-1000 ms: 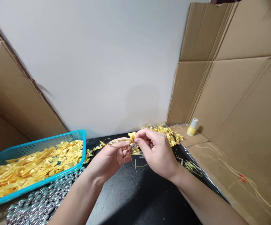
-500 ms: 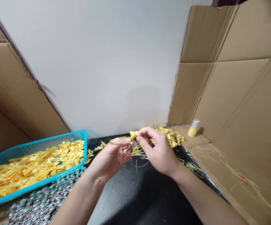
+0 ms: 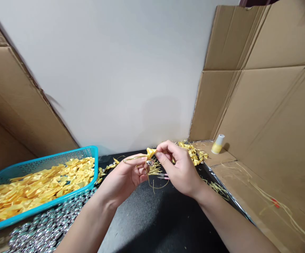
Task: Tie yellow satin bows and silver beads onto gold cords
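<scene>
A yellow ribbon bow (image 3: 150, 152) is held up between my two hands above the black table. My left hand (image 3: 129, 172) is closed at the thumb and fingers on a gold cord (image 3: 133, 158) at the bow's left side. Just under the bow hangs a small silver bell (image 3: 150, 162), close to my left fingertips. Thumb and forefinger of my right hand (image 3: 177, 165) pinch the bow's right end. A loose loop of cord dangles below. Behind my hands lie several gold cords (image 3: 155, 168) and small scissors (image 3: 163, 176), partly hidden by my right hand.
On the left, a blue basket (image 3: 96, 161) holds many yellow bows, with a heap of silver bells (image 3: 44, 225) before it. Gold bows (image 3: 194, 154) are piled at the back right. A thread spool (image 3: 217, 144) stands near the cardboard wall (image 3: 268, 105).
My right hand has shifted very slightly, drawing the bow's right end outward. More of the bow, the bell and the scissors shows. My left hand has barely moved.
</scene>
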`<state>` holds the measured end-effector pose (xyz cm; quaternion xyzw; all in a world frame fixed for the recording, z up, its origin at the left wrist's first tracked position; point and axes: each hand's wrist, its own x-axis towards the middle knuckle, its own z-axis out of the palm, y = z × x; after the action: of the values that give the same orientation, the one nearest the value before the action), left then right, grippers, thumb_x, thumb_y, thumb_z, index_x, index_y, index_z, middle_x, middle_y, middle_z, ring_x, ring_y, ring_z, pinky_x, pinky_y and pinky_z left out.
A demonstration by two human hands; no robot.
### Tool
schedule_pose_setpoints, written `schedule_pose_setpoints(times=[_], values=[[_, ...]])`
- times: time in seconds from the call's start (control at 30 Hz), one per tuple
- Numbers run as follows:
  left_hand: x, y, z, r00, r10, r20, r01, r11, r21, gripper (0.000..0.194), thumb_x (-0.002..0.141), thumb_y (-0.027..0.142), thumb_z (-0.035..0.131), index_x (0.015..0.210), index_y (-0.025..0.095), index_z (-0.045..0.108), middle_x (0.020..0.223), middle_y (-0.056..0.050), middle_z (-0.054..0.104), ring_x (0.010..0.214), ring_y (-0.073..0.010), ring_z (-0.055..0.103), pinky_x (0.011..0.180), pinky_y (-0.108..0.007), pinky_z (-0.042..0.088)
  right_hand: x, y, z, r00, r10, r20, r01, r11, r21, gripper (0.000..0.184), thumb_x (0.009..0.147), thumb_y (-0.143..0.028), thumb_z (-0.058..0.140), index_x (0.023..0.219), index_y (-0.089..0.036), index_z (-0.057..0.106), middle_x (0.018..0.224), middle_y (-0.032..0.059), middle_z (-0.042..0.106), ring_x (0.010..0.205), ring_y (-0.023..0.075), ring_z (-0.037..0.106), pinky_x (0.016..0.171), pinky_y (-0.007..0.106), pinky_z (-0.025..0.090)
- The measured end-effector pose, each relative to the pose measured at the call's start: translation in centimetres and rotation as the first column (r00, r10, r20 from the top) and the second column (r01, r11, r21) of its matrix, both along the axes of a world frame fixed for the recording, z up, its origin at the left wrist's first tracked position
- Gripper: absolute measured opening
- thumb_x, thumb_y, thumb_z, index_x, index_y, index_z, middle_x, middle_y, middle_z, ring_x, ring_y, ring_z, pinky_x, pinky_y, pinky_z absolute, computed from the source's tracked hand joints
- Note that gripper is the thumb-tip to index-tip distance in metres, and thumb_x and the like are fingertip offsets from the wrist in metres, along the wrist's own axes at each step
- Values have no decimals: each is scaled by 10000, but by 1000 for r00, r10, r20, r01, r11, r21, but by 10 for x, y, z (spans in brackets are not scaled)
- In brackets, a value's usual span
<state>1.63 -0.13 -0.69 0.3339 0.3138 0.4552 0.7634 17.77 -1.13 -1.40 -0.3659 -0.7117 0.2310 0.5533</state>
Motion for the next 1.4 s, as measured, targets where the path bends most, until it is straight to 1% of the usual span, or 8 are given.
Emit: schedule_pose_setpoints(times=[0.1,0.23,0.5,0.63,0.73,0.9,1.1,1.4], values=[[1,0,0,1000,-6,26,6,1000,13,167,593,169,816,694,127,690,591,25,623,545,-67,560,512,-165,442,-4,4,-3,986,95,-140,-115,983,-144,158,905,-307,504,800,-195,538,649,-39,442,585,96,406,534,238,360],[0,2,-2,999,5,46,-5,1000,0,167,589,152,821,686,124,688,586,27,625,545,-62,567,517,-156,451,-8,9,-7,944,154,-291,-221,952,-212,123,857,-294,543,793,-189,545,703,-9,526,646,108,471,579,236,417],[-3,3,-1,998,51,36,-52,998,18,189,590,183,835,692,139,683,601,20,640,544,-73,567,502,-177,444,-6,13,-8,938,150,-311,-226,948,-225,111,849,-280,554,792,-185,548,711,-13,512,651,105,451,584,232,397],[-2,2,1,998,52,28,-52,998,18,210,562,185,848,667,131,674,588,17,634,548,-76,568,489,-171,437,-4,8,-6,964,106,-244,-154,970,-188,124,872,-282,533,799,-184,550,675,-26,480,598,97,414,538,232,363],[-1,1,2,997,58,45,-59,998,20,171,597,171,816,663,131,664,569,25,616,527,-70,552,490,-173,437,-2,5,-4,992,-5,-127,-6,996,-89,127,884,-266,518,797,-185,561,619,-45,432,541,88,366,505,236,324],[1,-1,4,997,75,30,-77,996,44,140,616,157,790,649,141,655,577,20,619,557,-88,575,504,-182,441,0,-2,0,975,-214,-64,220,970,107,102,883,-207,511,791,-190,551,599,-51,423,525,88,381,506,238,334],[5,-1,3,994,103,-28,-101,991,84,132,615,185,789,656,141,671,607,11,617,559,-86,549,502,-183,418,-8,-13,1,972,-234,2,227,944,238,107,868,-145,498,783,-203,527,618,-34,476,513,94,390,493,243,349],[6,-2,2,994,101,-43,-96,990,108,136,604,205,802,654,137,695,618,11,584,556,-74,500,495,-175,403,-8,-9,0,971,-235,44,221,952,212,128,876,-144,482,766,-208,501,642,-23,524,504,94,400,491,242,352]])
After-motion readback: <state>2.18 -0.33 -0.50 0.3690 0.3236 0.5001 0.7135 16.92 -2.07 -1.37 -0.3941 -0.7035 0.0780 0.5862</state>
